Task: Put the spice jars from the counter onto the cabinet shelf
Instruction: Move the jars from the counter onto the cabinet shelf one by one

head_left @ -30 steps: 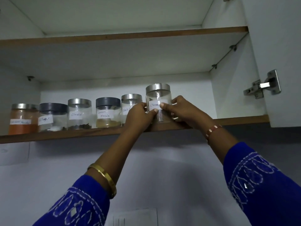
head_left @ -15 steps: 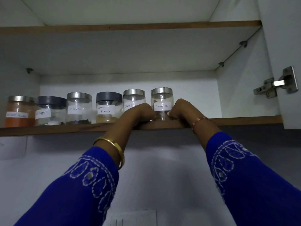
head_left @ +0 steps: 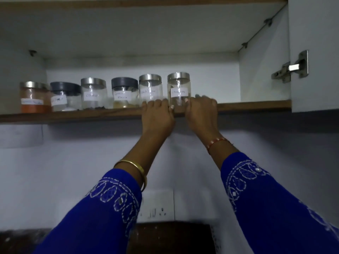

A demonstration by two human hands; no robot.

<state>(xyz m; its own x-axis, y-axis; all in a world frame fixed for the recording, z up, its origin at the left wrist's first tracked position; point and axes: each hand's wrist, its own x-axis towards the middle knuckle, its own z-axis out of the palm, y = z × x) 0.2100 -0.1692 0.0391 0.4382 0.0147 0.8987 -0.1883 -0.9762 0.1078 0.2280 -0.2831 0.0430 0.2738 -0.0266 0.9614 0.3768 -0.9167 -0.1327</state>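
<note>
Since a second earlier, the cinnamon jar [head_left: 178, 89] had gone from held at the shelf edge to standing on the cabinet shelf [head_left: 73, 114], and both hands had dropped to the shelf's front lip. The left hand [head_left: 157, 114] lay at centre frame with its fingers curled over the wooden edge, its thumb tip just beside the jar's base; whether it touched the glass could not be told. The right hand [head_left: 200, 111], just right of it, likewise hooked its fingers over the edge beside the jar's lower right, holding nothing else.

The jar stood upright, last on the right in a row of six. Leftward came the black pepper jar [head_left: 150, 88], the garam masala jar [head_left: 124, 93] with a dark lid, the cloves jar [head_left: 93, 93], another dark-lidded pepper jar [head_left: 65, 97] and an orange powder jar [head_left: 34, 98] at left.

A gold bangle [head_left: 135, 168] circled the left wrist, a red thread bracelet [head_left: 216, 143] the right. A door hinge [head_left: 291, 67] showed upper right, a wall socket [head_left: 157, 208] low centre.
</note>
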